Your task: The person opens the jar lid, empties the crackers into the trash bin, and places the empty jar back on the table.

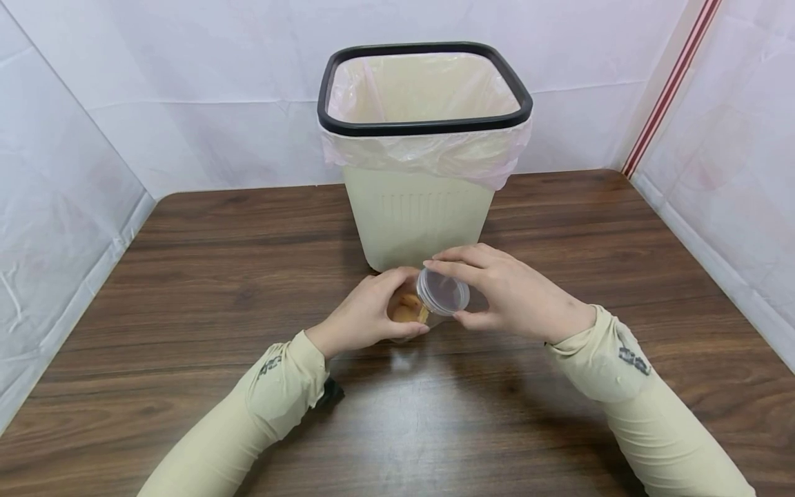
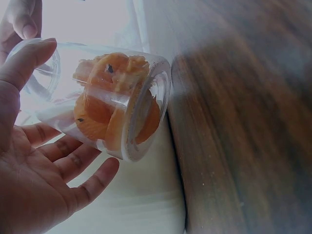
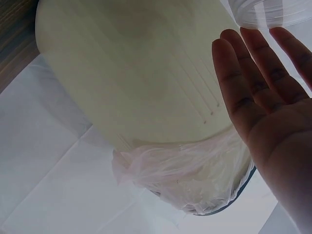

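My left hand (image 1: 373,307) grips a clear plastic jar (image 2: 68,109) near its mouth, thumb on one side and fingers on the other. Inside the jar lie several curved orange pieces (image 2: 100,114) that look like peel, some with dark specks. The jar's base is right at the tabletop. With thumb and fingertips my right hand (image 1: 506,290) pinches a round clear lid (image 1: 444,293). The lid is tilted on its edge, beside the jar's mouth. In the right wrist view the fingertips meet the rim of the lid (image 3: 268,14).
A cream trash bin (image 1: 419,214) with a black rim and a pinkish liner bag (image 1: 428,152) stands just behind the hands. A small dark object (image 1: 330,393) lies under the left forearm on the brown wooden table (image 1: 248,241). White sheeting (image 1: 217,138) surrounds the table's back and sides.
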`<state>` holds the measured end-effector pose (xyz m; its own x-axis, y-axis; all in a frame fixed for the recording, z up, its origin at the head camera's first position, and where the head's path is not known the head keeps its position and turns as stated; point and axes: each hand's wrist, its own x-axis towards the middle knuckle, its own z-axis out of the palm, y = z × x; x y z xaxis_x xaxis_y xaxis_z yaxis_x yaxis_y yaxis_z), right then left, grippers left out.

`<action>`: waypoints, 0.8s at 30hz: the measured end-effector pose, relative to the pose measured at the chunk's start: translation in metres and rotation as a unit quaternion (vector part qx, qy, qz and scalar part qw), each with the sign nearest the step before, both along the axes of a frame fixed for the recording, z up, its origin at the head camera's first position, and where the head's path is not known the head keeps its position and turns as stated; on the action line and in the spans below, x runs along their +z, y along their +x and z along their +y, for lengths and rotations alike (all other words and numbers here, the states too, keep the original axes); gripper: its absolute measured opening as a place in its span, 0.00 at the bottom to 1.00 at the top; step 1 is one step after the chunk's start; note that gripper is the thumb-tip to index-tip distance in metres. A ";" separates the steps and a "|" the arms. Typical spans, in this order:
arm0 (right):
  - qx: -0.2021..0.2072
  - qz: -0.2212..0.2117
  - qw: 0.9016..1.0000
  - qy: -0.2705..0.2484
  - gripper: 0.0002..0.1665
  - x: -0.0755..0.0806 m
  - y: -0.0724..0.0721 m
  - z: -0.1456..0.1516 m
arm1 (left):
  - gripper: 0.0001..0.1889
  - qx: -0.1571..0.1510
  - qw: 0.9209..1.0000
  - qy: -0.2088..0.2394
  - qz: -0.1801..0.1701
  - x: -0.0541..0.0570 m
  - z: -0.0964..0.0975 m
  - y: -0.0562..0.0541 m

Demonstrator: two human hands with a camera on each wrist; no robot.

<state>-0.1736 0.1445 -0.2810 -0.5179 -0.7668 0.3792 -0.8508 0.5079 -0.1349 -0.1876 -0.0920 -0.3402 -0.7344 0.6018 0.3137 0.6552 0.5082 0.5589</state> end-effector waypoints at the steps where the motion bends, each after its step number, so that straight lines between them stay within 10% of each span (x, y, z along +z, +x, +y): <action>1: 0.001 0.000 1.000 0.000 0.37 0.000 0.000 0.000 | 0.32 0.000 1.000 0.001 0.000 0.000 0.000 0.000; 24: 0.006 0.007 1.000 0.000 0.37 -0.001 0.000 0.000 | 0.32 -0.002 1.000 -0.001 0.004 -0.001 0.000 -0.001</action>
